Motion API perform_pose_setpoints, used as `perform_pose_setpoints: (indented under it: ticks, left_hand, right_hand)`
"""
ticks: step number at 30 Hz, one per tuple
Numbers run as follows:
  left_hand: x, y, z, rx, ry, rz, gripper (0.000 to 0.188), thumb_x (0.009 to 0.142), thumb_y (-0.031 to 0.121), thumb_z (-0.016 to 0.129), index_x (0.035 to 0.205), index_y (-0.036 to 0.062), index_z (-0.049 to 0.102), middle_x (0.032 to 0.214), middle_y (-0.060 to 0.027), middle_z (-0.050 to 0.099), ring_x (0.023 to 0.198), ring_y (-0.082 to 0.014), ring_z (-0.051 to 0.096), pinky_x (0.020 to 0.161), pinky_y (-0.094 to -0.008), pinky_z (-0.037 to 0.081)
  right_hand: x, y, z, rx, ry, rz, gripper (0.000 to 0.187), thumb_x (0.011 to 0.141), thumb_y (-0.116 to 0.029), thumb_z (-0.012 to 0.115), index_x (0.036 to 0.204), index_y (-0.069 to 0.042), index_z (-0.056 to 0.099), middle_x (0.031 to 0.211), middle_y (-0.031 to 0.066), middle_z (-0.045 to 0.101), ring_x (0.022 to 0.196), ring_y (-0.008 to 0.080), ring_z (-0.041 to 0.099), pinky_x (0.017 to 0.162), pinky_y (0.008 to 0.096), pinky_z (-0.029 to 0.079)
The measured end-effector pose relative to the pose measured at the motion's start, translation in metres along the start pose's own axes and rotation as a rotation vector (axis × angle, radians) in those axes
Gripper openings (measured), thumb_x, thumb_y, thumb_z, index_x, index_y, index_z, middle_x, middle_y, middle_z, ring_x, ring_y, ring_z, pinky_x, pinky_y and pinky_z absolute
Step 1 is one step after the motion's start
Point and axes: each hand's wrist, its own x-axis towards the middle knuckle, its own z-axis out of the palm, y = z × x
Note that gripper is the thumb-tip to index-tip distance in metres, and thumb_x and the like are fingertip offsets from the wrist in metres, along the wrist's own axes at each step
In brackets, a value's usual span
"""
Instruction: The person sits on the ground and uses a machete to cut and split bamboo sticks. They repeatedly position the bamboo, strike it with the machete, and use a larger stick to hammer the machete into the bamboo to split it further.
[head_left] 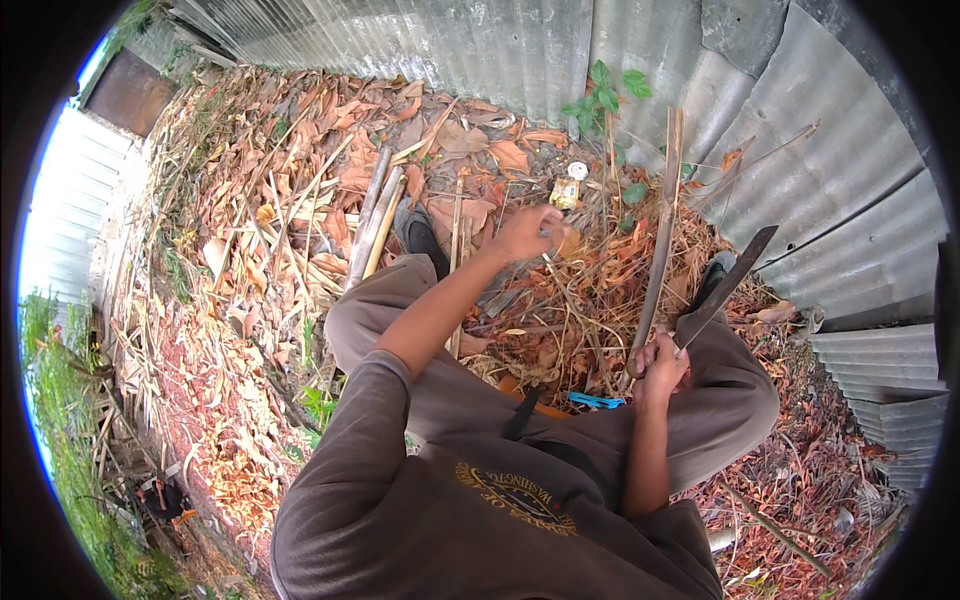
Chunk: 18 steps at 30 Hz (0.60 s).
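My right hand (660, 370) is closed round the handle of a machete (735, 268), whose long dark blade points up and to the right over my right leg. A split bamboo piece (662, 230) stands nearly upright beside that hand, its lower end by my fingers; whether they touch it I cannot tell. My left hand (528, 234) reaches forward over the dry litter, its fingers curved and apart, with nothing visible in them. An orange-brown dry leaf (568, 240) and a thin pale stick (575, 295) lie close to its fingertips.
Corrugated metal sheets (480, 60) wall off the front and right. Cut poles (375, 215) lie beside my left foot. A small yellowish packet (565, 192), a green-leaved plant (604, 95) and a blue plastic piece (597, 401) are nearby. Dry leaves (290, 170) cover the ground.
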Motion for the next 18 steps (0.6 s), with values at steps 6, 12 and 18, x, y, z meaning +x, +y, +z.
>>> perform_pose_setpoints:
  ticks: [6,12,18]
  left_hand:
    - [0.088,0.041,0.229,-0.22,-0.164,-0.454,0.096,0.083,0.054,0.066,0.144,-0.0083,0.024,0.146,-0.0264,0.035,0.137,-0.0354,0.035,0.111,-0.0401,0.032]
    - [0.102,0.066,0.284,-0.108,0.205,-0.753,0.077,0.079,0.047,0.072,0.132,0.0011,0.04,0.132,-0.0212,0.043,0.125,-0.0365,0.045,0.102,-0.0441,0.04]
    - [0.105,0.065,0.3,0.088,0.391,-0.807,0.066,0.079,0.044,0.071,0.126,0.0066,0.043,0.126,-0.0164,0.041,0.122,-0.034,0.041,0.098,-0.0479,0.037]
  right_hand:
    - [0.0,-0.01,-0.006,0.06,0.073,0.002,0.027,0.09,-0.007,0.057,0.07,-0.009,0.039,0.048,-0.0017,0.031,0.035,0.0103,0.031,0.034,0.0272,0.03]
    - [0.009,-0.002,-0.034,0.125,0.083,0.064,0.029,0.089,-0.012,0.055,0.065,-0.01,0.039,0.049,-0.0007,0.03,0.038,0.0126,0.031,0.042,0.0295,0.034]
    - [0.01,-0.002,-0.04,0.172,0.103,0.13,0.027,0.089,-0.012,0.057,0.068,-0.01,0.041,0.049,0.0002,0.033,0.037,0.013,0.032,0.044,0.0291,0.035]
